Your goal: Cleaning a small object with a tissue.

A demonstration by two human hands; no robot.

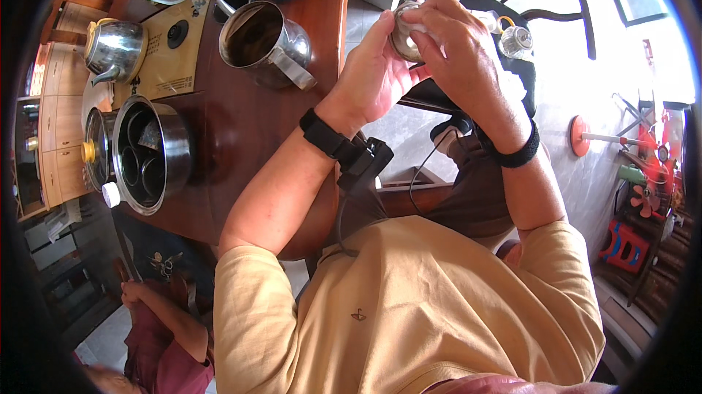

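My left hand (374, 76) cups a small round metal cup (404, 37) from its left side. My right hand (457, 47) covers the cup from the right, pressing a white cloth (431, 34) against it. Both hands are raised together past the right edge of the dark wooden table (241, 116). Most of the cup is hidden by my fingers. Each wrist carries a black band, and a black device with a cable hangs at the left wrist.
On the table stand a steel mug (265, 42), a steel kettle (115, 49), a large steel pot (152, 154) holding several dark cups, and a tan tray (175, 47). A small glass pot (516, 41) sits beyond my hands. Another person (157, 335) sits lower left.
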